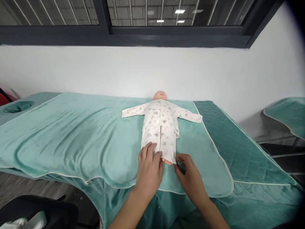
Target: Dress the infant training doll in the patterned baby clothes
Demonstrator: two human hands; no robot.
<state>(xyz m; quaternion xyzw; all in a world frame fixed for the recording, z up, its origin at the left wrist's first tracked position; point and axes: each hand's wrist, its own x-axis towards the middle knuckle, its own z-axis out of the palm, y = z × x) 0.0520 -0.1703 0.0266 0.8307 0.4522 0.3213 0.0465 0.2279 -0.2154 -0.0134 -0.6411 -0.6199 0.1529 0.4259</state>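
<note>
A baby doll (160,95) lies on its back on a green blanket, its arms spread wide. It wears a white printed long-sleeved top (157,113) and matching baby pants (168,144). My left hand (149,165) rests on the lower part of one pant leg, fingers stretched out over the cloth and thumb near the cuff. At the other leg's hem, my right hand (189,173) pinches the outer edge between thumb and index finger. A bit of the doll's foot (166,161) shows below that hem; the other foot is hidden behind my left hand.
The light green blanket (114,149) covers much of a massage-type bed with a darker quilted cover (228,143). A white wall and a barred window (176,30) stand behind. A black chair (40,206) is at the lower left, and another green-covered piece (288,113) at the right.
</note>
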